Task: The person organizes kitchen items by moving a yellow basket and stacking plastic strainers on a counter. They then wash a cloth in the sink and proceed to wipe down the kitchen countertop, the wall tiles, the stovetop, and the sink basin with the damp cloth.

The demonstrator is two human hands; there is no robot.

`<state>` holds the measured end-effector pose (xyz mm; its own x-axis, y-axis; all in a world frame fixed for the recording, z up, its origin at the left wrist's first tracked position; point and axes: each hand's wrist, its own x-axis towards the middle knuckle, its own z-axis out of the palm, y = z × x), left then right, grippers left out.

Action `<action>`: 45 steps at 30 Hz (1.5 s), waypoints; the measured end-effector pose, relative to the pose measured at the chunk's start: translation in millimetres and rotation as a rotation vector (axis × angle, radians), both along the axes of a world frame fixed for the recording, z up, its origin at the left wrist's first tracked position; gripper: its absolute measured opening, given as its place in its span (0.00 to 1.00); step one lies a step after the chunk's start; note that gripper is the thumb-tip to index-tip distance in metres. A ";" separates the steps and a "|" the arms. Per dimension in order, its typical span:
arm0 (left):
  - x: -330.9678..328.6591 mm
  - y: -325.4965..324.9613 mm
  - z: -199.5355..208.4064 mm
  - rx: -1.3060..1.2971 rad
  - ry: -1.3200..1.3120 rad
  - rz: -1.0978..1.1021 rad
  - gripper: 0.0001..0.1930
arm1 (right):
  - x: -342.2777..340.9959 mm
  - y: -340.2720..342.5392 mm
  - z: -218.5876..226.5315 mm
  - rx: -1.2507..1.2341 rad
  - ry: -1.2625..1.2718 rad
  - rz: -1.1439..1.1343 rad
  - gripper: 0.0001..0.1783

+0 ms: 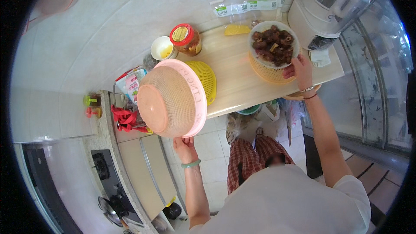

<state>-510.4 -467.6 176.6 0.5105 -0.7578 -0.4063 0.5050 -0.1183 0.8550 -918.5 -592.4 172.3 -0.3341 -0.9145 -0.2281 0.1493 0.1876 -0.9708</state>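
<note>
My left hand [185,149] is closed on the rim of a pink plastic colander [172,97], tilted on its side with its round base toward the left. Partly behind it, a yellow-green basket [203,76] rests on the light wooden table. At the table's right side, my right hand [299,68] grips the near rim of a pale bowl [253,52]. Dark brown chunks of food [274,45], perhaps meat, fill that bowl. Beneath it is an orange-yellow perforated basket [264,73]; whether the two touch I cannot tell.
Along the wall stand a red-lidded jar [186,40] and a small white bowl [164,48]. A clear plastic bag [247,11] lies at the back beside a white appliance [323,21]. To the left runs a counter with a gas stove [113,186] and red cloth [125,119].
</note>
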 end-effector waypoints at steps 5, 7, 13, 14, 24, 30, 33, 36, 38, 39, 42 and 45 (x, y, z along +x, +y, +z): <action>11.1 -6.2 4.9 -0.019 -0.009 -0.019 0.09 | 77.1 3.1 2.4 0.086 -0.231 0.009 0.11; 15.4 -8.6 0.3 -0.053 -0.008 -0.089 0.09 | 108.1 -1.7 -14.3 0.155 -0.292 0.012 0.12; -24.7 -32.0 -1.1 -0.117 0.024 -0.230 0.11 | 162.1 -4.4 -73.2 0.143 -0.293 -0.131 0.12; -37.2 -38.3 0.6 -0.104 0.049 -0.232 0.11 | 163.8 -4.3 -83.5 0.104 -0.192 -0.141 0.12; -114.6 -86.5 -40.4 -0.134 0.095 -0.308 0.11 | 145.4 0.2 -165.8 -0.291 0.688 -0.156 0.18; -125.6 -100.3 -60.9 -0.112 -0.167 -0.295 0.12 | 126.3 23.3 -91.0 0.253 -0.449 -0.054 0.26; -116.8 -105.0 -65.7 -0.079 -0.336 -0.351 0.13 | 111.6 33.2 -88.6 0.205 -0.468 -0.071 0.28; -111.1 -103.5 -68.4 -0.033 -0.350 -0.396 0.13 | 113.6 27.9 -78.3 0.223 -0.505 -0.016 0.28; -104.3 -101.3 -75.6 -0.026 -0.263 -0.430 0.13 | 123.2 20.7 -73.1 0.227 -0.544 0.013 0.26; -101.3 -99.5 -77.7 -0.023 -0.219 -0.449 0.13 | 123.4 19.5 -79.1 0.224 -0.523 0.017 0.25; -98.1 -91.0 -56.4 -0.064 -0.320 -0.304 0.10 | 119.9 18.8 -92.7 0.208 -0.486 0.025 0.22; -71.2 -94.8 -47.1 -0.110 -1.033 -0.356 0.25 | 124.5 20.7 -84.4 0.194 -0.496 -0.008 0.20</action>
<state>-581.6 -562.4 129.5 0.3107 -0.9352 0.1696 -0.5085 -0.0128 0.8610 -794.0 -571.7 87.8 -0.1500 -0.8375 -0.5255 0.5840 0.3538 -0.7306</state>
